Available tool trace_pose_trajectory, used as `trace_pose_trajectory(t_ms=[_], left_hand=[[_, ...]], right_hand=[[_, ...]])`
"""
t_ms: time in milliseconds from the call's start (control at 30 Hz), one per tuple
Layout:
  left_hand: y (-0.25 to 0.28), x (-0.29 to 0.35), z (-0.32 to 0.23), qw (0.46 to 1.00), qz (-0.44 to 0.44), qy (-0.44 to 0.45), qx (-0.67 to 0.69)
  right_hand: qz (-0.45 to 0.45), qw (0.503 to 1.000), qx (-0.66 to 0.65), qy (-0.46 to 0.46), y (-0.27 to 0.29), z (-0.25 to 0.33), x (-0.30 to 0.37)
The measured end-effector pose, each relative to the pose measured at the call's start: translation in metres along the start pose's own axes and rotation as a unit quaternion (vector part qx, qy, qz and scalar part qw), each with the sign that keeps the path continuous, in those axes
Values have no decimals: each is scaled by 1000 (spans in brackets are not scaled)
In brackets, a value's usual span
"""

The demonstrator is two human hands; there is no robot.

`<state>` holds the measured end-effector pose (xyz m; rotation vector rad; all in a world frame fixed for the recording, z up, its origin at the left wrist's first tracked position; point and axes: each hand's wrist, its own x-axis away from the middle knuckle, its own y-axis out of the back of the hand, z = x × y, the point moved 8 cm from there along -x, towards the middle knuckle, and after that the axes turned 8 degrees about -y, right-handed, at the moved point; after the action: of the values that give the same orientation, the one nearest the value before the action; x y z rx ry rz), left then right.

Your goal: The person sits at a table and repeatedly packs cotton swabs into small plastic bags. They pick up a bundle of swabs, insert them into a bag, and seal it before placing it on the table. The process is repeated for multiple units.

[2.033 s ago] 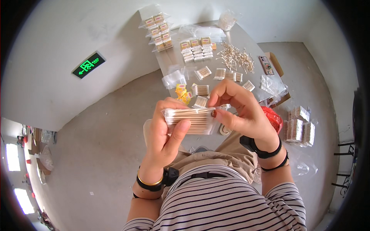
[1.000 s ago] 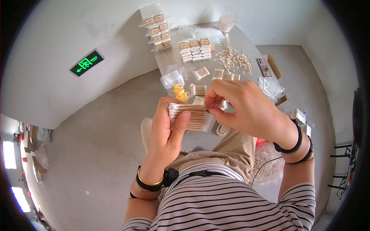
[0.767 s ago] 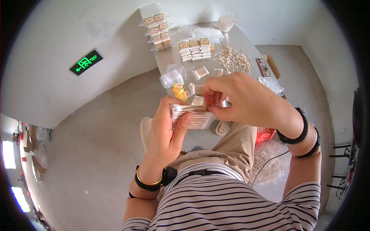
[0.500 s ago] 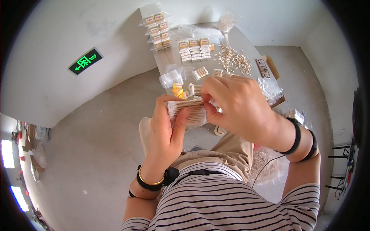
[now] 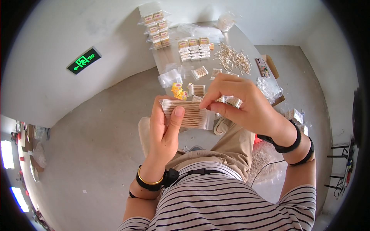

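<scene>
In front of my lap, my left hand [image 5: 162,127] grips a clear plastic bag of wooden cotton swabs [image 5: 190,118], thumb across its front and fingers behind. The swabs lie sideways in it, white tips at the left end. My right hand [image 5: 241,102] pinches the upper right edge of the same bag between thumb and forefinger; the exact contact is partly hidden. Beyond the hands, small bundles of swabs [image 5: 197,90] lie on the table, beside folded yellow cards [image 5: 177,91]. Flat clear bags [image 5: 169,78] are just past the cards.
The grey table [image 5: 165,57] holds stacked swab packs [image 5: 194,50], a heap of loose swabs [image 5: 232,58] and a phone [image 5: 263,67]. A taller stack of bagged packs [image 5: 158,29] stands at the back left. Crumpled plastic [image 5: 268,89] lies at the right edge. An open cardboard flap [image 5: 273,69] sticks out there.
The bag has turned to face me more, showing more of the swabs. My right hand has shifted slightly, its fingers still at the bag's right end.
</scene>
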<state>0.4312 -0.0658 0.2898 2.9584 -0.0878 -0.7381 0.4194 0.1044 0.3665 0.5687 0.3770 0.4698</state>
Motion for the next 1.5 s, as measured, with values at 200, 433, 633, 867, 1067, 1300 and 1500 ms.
trace_pose_trajectory(t_ms=[200, 433, 633, 867, 1067, 1300, 1500], left_hand=[[-2, -3, -8, 997, 21, -63, 31], [-5, -7, -23, 991, 4, -124, 54], [-1, -6, -25, 987, -4, -155, 31], [0, -3, -41, 945, 21, -309, -102], [0, -1, -45, 933, 34, -335, -129], [0, 1, -46, 927, 65, -349, -124], [0, 3, -48, 926, 72, -346, -132]], right_hand=[[14, 988, -124, -86, 2, -16, -1], [14, 987, -122, -106, 3, -11, 3], [-13, 998, -48, -24, 6, 7, 6], [-26, 996, 85, 7, 5, 22, 5], [-16, 996, 83, 18, 4, 22, 3], [39, 999, 7, 0, 1, 12, -1], [68, 996, 63, -17, -4, 13, -3]])
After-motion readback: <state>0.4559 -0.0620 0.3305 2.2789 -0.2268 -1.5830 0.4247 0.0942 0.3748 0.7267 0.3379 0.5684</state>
